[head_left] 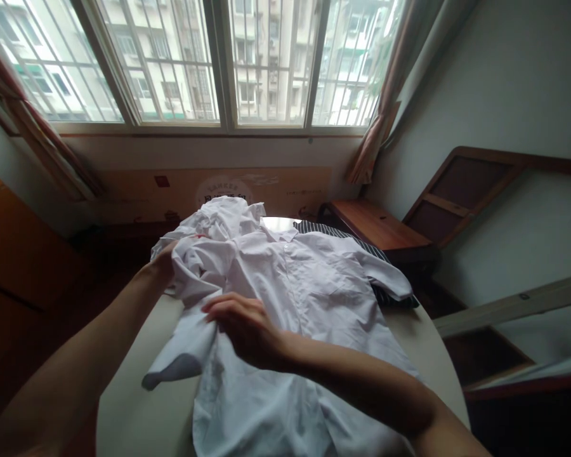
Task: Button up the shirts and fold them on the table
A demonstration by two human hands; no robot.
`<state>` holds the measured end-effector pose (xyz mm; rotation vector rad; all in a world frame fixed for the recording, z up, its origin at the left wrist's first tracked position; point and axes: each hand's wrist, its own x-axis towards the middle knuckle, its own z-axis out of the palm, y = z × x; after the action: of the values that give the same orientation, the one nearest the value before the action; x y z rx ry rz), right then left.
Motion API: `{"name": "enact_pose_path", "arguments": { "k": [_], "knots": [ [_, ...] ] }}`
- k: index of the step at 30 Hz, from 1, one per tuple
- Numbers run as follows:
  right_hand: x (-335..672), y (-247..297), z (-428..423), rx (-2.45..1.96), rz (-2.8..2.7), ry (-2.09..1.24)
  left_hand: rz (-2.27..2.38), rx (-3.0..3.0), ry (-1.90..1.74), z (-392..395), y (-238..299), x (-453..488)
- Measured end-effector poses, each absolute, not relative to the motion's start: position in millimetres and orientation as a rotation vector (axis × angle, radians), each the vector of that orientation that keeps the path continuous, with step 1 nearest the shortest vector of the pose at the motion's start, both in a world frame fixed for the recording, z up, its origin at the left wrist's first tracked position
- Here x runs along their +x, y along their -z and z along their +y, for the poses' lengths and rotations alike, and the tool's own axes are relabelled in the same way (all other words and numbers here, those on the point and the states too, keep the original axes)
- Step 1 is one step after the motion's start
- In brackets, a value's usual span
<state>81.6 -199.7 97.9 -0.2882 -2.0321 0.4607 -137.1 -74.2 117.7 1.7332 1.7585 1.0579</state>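
A white button-up shirt (276, 292) lies spread on a round pale table (143, 355), collar towards the window. My right hand (247, 327) crosses over its front, fingers together and bent down on the cloth of the left-side sleeve (185, 346). That sleeve's wide cuff points towards the table's near left. My left hand (164, 261) is at the upper part of the same sleeve, by the shoulder. Folds of cloth hide its fingers, so their grip does not show.
A heap of crumpled white clothing (219, 216) sits at the table's far left. A dark striped garment (394, 295) lies partly under the shirt on the right. Beyond stand a reddish-brown wooden bench (380, 225) and a barred window (271, 63) with tied curtains (374, 146).
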Motion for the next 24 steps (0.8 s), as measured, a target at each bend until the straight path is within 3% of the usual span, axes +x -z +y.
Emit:
{"name": "enact_pose_path", "arguments": {
  "k": [4, 7, 13, 18, 24],
  "knots": [
    [155, -102, -224, -0.412, -1.652, -0.582, 1.316, 1.456, -1.212, -79, -116, -120],
    [198, -72, -238, -0.661, -1.821, -0.748, 1.46, 1.579, -1.221, -73, -103, -106],
    [237, -42, -265, -1.062, -1.944, -1.056, 1.391, 2.687, -0.556, -57, -90, -101],
    [225, -39, -286, -1.274, -1.927, -0.979, 1.374, 2.886, -0.291, -54, -88, -102],
    [215, -36, -287, -1.246, -1.995, -0.569, 1.656, 2.658, -0.53, -67, -105, -85]
  ]
}}
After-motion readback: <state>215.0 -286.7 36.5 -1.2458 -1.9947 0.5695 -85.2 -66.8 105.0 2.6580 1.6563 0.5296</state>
